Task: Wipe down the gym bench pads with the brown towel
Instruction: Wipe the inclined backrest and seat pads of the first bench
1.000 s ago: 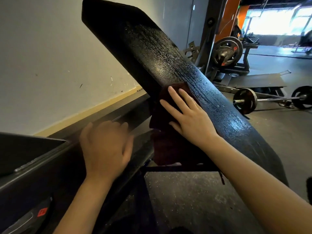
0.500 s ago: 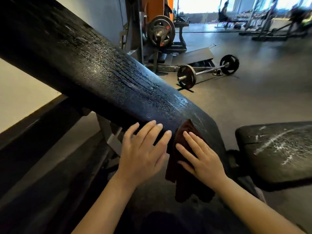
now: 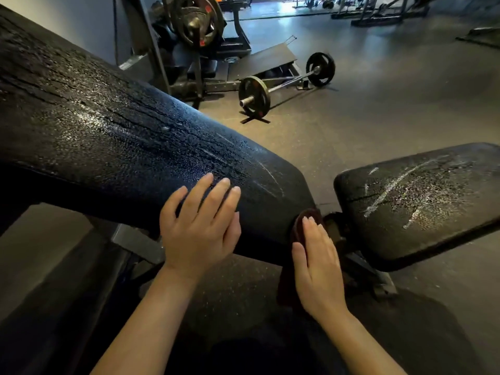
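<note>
Pressing brown towel (image 3: 305, 221) on back pad (image 3: 135, 147) end, right hand (image 3: 316, 266) flat; left hand (image 3: 198, 228) spread on pad.

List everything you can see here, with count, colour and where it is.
Back pad: one, black, wet, inclined across the left.
Seat pad: one, black, streaked white, right.
Brown towel: one, dark brown, at the back pad's lower end.
Barbell: one, black plates, on the floor behind.
Loaded weight plate: one, black, on a rack, top centre.
Left hand: flat on the back pad.
Right hand: pressing the towel.
</note>
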`<action>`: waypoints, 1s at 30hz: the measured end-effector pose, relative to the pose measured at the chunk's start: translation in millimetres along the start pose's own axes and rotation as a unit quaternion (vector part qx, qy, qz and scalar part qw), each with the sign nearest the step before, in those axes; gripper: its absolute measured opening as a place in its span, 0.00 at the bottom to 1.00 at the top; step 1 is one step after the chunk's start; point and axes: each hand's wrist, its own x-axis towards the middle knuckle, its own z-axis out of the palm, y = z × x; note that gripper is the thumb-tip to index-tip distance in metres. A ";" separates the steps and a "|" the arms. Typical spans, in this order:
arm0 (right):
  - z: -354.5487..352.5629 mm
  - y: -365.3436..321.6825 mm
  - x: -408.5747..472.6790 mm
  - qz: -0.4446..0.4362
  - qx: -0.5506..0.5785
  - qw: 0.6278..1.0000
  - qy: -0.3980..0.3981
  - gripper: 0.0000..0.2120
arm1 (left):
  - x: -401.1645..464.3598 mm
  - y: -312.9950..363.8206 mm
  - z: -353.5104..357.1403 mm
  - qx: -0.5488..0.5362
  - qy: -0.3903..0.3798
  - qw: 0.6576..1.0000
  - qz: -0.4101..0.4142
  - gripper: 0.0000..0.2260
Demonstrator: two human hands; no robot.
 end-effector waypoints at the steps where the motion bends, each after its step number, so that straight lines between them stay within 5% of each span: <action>1: -0.5 -4.0 6.1 0.036 0.016 0.999 -0.020 0.32 | 1.0 5.9 -0.8 -0.008 0.002 0.999 -0.032 0.14; 5: -12.2 4.3 50.5 0.100 0.050 0.984 -0.138 0.27 | 8.2 27.3 3.8 -0.001 0.023 0.993 -0.119 0.15; 9: -9.7 15.9 95.4 0.083 0.055 0.975 -0.197 0.26 | 3.8 29.6 10.9 0.036 0.036 0.994 -0.092 0.16; 21: 23.1 31.8 239.3 0.055 0.064 0.973 -0.213 0.23 | -0.9 33.9 19.2 0.081 0.020 0.993 -0.086 0.21; 30: 13.3 25.9 185.0 0.091 0.055 0.975 -0.193 0.26 | 0.2 32.3 18.8 0.075 0.030 0.994 -0.071 0.20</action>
